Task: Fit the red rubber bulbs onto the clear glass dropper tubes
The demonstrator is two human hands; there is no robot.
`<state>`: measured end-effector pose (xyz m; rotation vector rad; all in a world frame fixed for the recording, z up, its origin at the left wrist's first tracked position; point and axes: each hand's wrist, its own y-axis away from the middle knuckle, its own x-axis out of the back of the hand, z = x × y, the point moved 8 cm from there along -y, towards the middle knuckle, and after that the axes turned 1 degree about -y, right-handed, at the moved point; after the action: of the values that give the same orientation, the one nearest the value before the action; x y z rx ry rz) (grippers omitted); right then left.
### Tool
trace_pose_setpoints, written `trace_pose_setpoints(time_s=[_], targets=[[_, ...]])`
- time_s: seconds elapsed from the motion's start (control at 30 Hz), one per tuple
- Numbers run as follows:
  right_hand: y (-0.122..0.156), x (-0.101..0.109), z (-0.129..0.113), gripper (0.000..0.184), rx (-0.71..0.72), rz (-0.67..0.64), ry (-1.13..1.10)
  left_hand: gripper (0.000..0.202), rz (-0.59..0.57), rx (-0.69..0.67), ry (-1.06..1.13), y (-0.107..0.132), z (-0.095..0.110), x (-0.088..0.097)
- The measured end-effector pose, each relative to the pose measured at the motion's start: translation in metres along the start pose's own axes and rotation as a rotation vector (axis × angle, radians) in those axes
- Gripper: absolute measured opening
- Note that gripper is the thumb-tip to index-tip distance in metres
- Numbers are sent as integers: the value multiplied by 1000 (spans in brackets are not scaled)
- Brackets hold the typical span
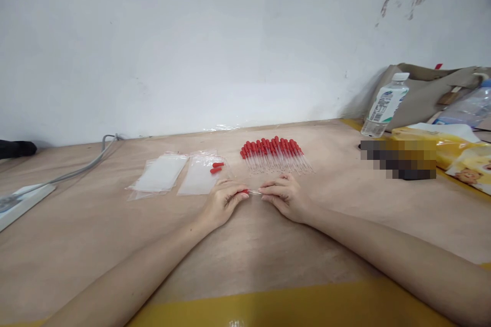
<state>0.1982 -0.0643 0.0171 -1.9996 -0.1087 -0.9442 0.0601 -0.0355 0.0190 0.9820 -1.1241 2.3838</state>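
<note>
My left hand (226, 199) is closed on the red rubber bulb (245, 191) of a dropper. Its thin clear tube (254, 192) runs sideways to my right hand (286, 196), whose fingertips pinch the other end. The bulb and tube meet at the left fingertips; how far one sits inside the other is hidden. Just beyond my hands lies a row of droppers (272, 150), red bulbs toward the wall and clear tubes toward me. Two loose red bulbs (217, 167) rest on a clear zip bag (195, 179), left of that row.
Farther left lies a stack of clear zip bags (161, 173). A grey cable (82, 166) leads to a white power strip (28, 204) at the left edge. On the right are a water bottle (385, 104), a beige bag (425, 84), a yellow packet (456, 148) and a dark, pixelated object (399, 158).
</note>
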Motion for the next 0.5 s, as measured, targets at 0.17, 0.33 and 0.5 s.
trace_pose_setpoints(time_s=[0.17, 0.33, 0.5], targets=[[-4, 0, 9, 16, 3, -43, 57, 16, -55, -41, -71, 0, 8, -3], [-7, 2, 1, 18, 70, -61, 221, 18, -97, -60, -134, 0, 11, -7], [-6, 0, -10, 22, 82, 24, 299, 15, 14, -122, -183, 0, 9, -2]])
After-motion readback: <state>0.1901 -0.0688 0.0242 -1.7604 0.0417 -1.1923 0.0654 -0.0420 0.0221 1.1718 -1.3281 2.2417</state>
